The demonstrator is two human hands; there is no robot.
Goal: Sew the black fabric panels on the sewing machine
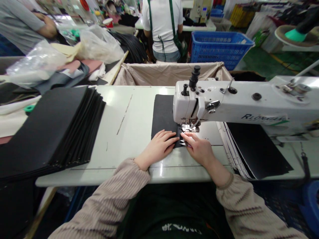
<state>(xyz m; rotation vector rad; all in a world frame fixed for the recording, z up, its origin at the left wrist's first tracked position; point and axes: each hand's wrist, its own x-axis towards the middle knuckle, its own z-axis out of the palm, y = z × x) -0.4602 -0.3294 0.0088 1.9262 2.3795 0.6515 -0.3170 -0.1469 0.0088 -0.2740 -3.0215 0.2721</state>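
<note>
A black panel (163, 111) lies flat on the sewing table, its right edge at the presser foot (189, 127) of a white sewing machine (239, 104). My left hand (160, 146) rests on the panel's near part, fingers stretched out and flat. Just in front of the presser foot, my right hand (198, 147) has its fingertips at the panel's right edge. Small thread snips (183, 143) are tucked in that hand, their pointed blades sticking out to the left. The hand covers the rest of the snips.
A thick stack of black panels (57, 122) lies at the left, and another stack (256, 149) under the machine arm at the right. Beyond the table (112, 132) hang beige cloth (147, 74) and a blue crate (219, 49). Two other people are farther back.
</note>
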